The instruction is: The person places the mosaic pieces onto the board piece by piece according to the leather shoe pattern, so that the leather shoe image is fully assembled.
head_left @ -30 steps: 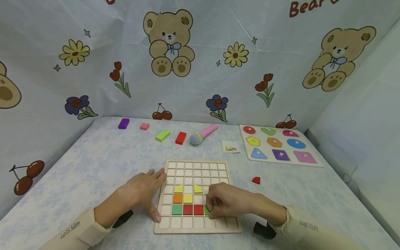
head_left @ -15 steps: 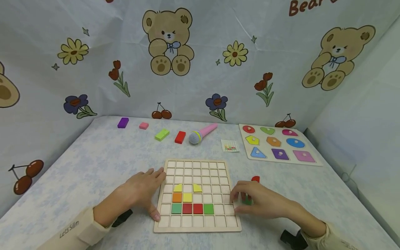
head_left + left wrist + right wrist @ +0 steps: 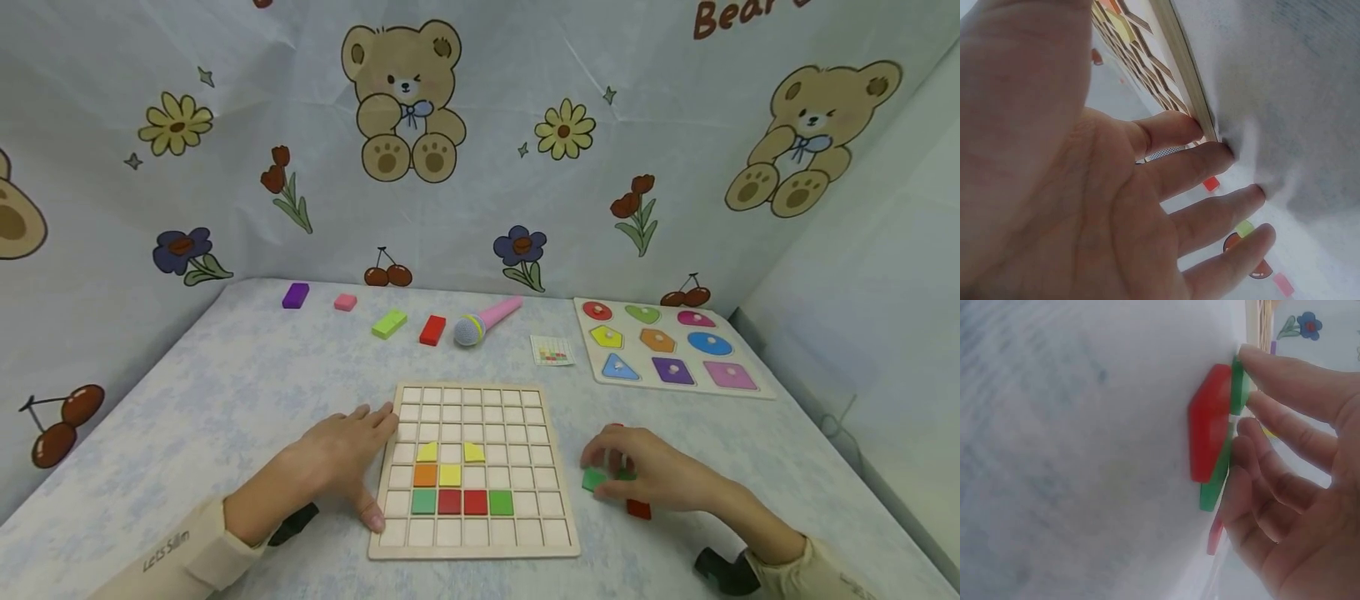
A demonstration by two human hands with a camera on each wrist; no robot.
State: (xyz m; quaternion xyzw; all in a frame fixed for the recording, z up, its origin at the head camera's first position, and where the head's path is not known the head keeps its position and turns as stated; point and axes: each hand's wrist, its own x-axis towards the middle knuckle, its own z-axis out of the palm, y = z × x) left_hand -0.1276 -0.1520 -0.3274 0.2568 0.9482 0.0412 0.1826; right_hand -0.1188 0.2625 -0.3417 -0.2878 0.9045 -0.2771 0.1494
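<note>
My left hand (image 3: 347, 454) rests against the left side of a wooden grid board (image 3: 474, 557), fingers spread along the edge. In the left wrist view, its fingertips (image 3: 1254, 194) meet the board's edge and the cloth. On the board lie yellow pieces (image 3: 450, 475), an orange tile (image 3: 425, 475), a teal tile (image 3: 423, 501), two red tiles (image 3: 476, 502) and a green tile (image 3: 501, 502). Right of it, my right hand (image 3: 660, 471) has thumb and forefinger at the edges of another green tile (image 3: 1237, 386) on the table. A second green piece (image 3: 1213, 478) is partly hidden by the hand.
Near the right hand lie a red tile (image 3: 638, 509) and a mostly covered red piece (image 3: 1215, 534). Behind are a purple block (image 3: 296, 295), other small blocks, a pink toy microphone (image 3: 495, 317), a pattern card (image 3: 552, 351) and a shape puzzle (image 3: 637, 333) at right.
My right hand has left the green tile in the board's grid and moved right, off the board, to the loose pieces. My left hand has stayed at the board's left edge.
</note>
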